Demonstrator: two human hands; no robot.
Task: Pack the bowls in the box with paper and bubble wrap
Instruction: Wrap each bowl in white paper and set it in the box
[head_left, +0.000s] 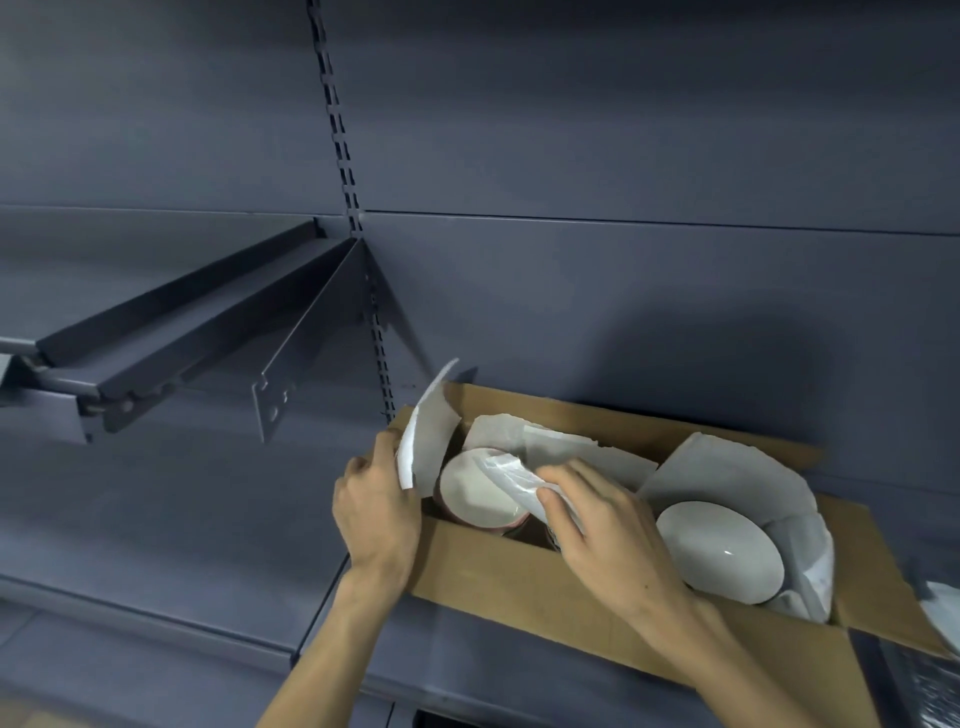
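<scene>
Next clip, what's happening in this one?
A person is packing white bowls into a cardboard box on a dark shelf. The left hand holds a sheet of white paper upright at the box's left end. The right hand grips a crumpled clear wrap over the left bowl. A second bowl sits uncovered on paper at the right end.

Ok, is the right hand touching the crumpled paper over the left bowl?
Touching. The head view shows the right hand pinching the crumpled paper, thumb pressed against it above the left bowl.
</scene>
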